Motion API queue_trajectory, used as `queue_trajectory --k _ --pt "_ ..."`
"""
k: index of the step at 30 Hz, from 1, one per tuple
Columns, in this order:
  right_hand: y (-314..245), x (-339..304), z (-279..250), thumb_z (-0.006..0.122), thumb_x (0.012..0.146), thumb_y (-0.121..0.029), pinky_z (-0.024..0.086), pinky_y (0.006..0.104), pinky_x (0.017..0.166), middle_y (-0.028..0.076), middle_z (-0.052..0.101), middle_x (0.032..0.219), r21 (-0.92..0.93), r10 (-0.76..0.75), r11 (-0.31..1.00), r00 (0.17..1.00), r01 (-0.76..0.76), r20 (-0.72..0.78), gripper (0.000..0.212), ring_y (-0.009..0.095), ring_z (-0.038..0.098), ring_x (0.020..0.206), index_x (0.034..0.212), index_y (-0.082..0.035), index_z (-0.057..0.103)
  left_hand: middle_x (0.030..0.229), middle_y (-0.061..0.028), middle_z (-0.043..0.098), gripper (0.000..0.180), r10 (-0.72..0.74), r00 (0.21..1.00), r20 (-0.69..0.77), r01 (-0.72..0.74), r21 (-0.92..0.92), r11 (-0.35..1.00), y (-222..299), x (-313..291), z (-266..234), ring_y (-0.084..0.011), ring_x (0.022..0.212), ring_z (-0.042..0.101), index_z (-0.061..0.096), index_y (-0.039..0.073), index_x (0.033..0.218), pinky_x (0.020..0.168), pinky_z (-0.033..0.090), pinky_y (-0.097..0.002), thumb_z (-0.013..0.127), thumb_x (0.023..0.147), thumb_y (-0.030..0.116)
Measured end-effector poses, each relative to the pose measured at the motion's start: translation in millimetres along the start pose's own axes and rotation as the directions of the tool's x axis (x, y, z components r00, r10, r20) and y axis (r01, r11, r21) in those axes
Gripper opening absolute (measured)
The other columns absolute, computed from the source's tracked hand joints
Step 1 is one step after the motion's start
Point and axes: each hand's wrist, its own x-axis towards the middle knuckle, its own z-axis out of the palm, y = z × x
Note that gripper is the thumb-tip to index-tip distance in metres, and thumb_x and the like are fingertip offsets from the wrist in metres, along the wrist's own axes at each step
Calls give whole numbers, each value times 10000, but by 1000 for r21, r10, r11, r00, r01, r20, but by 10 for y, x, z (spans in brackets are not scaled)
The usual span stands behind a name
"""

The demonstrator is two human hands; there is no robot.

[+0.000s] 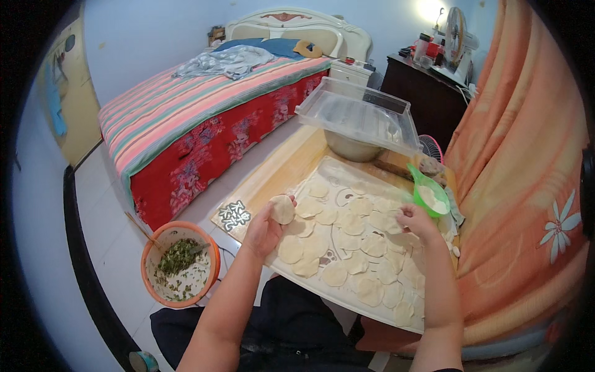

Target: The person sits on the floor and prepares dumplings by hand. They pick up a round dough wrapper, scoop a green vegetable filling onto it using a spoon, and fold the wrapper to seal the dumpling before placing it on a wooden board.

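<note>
My left hand (261, 234) holds a round dumpling wrapper (283, 209) up by its edge, over the left side of the board. At the right side, my right hand (419, 222) pinches the edge of another dumpling wrapper (388, 222) among those spread out. Many pale, thin dough rounds (370, 290) lie flat and overlapping on a white printed mat (334, 168) between and below my hands. To the left of my left arm stands an orange-rimmed bowl (215, 266) with chopped green filling (180, 257) and a pair of chopsticks (141, 227).
A clear plastic bin (353, 115) rests over a metal bowl (350, 147) at the table's far side. Near the right edge sits a green scoop (431, 198) with white flour. An orange curtain (514, 217) hangs close on the right; a bed (204, 118) stands beyond.
</note>
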Motion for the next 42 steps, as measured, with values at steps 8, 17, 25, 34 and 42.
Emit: queue_trajectory --k 8,17,25,34,42 --pt "-358 169 893 639 796 -214 466 381 840 142 651 1016 -402 -403 844 914 355 -38 272 302 612 944 1027 -71 647 1251 -162 533 321 80 985 -154 -51 182 982 22 -85 44 -247 1108 559 444 -7 1240 913 470 -327 421 954 137" --pt "-878 995 1911 620 834 -259 377 364 988 134 559 1218 -743 -492 560 869 367 58 401 270 478 1175 1163 -34 575 1109 -151 588 289 110 967 -229 -14 387 922 119 -443 4 -204 978 592 472 -28 1187 862 483 -324 417 937 104" --pt "-1044 1115 1815 737 712 -232 486 355 807 143 641 1014 -581 -176 781 974 228 145 364 281 595 948 1004 -46 626 1105 -149 596 282 102 981 -163 -49 299 953 136 -401 -9 -209 984 598 482 -20 1178 865 485 -335 444 935 118" --pt "-789 950 1832 689 764 -178 479 378 841 141 656 984 -409 -274 880 962 241 -22 267 288 618 940 998 -64 628 1062 -141 609 248 151 975 -161 -99 290 952 101 -369 -2 -213 945 607 507 2 1144 826 504 -345 458 924 105" --pt "-571 909 1346 628 840 -178 500 338 698 124 659 892 -73 -337 941 909 329 -244 212 232 632 789 1018 -64 609 1050 -138 619 244 187 963 -194 -120 314 942 83 -371 -5 -212 947 613 515 5 1141 848 492 -325 459 930 115"
